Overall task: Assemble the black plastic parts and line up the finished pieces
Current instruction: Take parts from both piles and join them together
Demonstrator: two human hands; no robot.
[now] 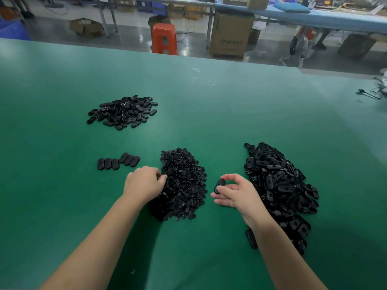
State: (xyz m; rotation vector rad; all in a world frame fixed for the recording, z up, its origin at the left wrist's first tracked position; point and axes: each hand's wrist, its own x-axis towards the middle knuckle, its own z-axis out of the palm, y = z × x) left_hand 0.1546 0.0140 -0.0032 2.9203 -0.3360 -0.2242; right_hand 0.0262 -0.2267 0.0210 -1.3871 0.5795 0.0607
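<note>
A heap of small black inserts (184, 185) lies in the middle of the green table (209, 114). My left hand (144, 182) rests at the heap's left edge, fingertips curled into the parts; whether they pinch one is hidden. My right hand (233, 192) holds one black oval shell (219, 185) upright between thumb and fingers, just right of the heap. A larger pile of oval shells (278, 189) spreads along the right. Several finished ovals (118, 161) lie side by side in a row at the left. Farther back sits another pile of ovals (123, 111).
One loose shell (251, 238) lies by my right forearm. Black cables (370, 94) sit at the table's right edge. Beyond the far edge stand an orange stool (164, 38), a cardboard box (230, 35) and a blue-covered bench (314, 19).
</note>
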